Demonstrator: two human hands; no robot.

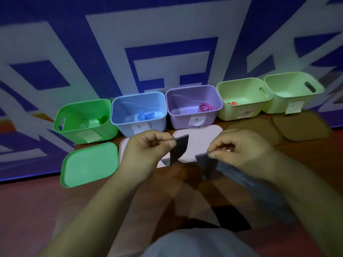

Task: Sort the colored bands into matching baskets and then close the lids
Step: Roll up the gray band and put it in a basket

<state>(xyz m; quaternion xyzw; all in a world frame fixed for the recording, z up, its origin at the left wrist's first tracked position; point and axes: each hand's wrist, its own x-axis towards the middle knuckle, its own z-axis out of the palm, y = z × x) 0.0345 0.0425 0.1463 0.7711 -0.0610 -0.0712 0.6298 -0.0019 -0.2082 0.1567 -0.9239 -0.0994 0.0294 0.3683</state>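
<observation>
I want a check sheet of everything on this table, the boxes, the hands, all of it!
Surface: brown table, dim light.
Job's things: five open baskets in a row; green basket, blue basket, purple basket, two pale green baskets. Lids lie in front, green lid leftmost. Dark band held up.
Clutter: nothing seen.
Hands: left hand and right hand each pinch the band.
Cables: nothing seen.
Surroundings: blue-white patterned wall.

Five open baskets (85, 119), perhaps five lids (89, 164), two hands (148, 151), and one grey band (206, 164).
</observation>
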